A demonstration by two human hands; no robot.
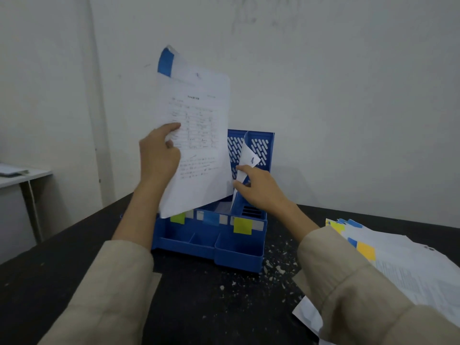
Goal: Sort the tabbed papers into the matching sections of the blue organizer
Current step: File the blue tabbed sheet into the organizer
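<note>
The blue organizer (239, 247) stands on the dark table with green, blue and yellow labels on its section fronts. My left hand (158, 155) grips a printed sheet with a blue tab (199, 135) by its left edge and holds it upright above the organizer's left side. My right hand (258, 186) reaches into the organizer, its fingers pinching a curled white paper (249, 155) that stands in a section in front of the perforated back wall. The sheet hides the organizer's left sections.
A pile of tabbed papers (408, 265) with yellow and blue tabs lies on the table at the right. White crumbs (276, 267) are scattered in front of the organizer. A white wall rises right behind it. A grey desk (22, 175) stands at the far left.
</note>
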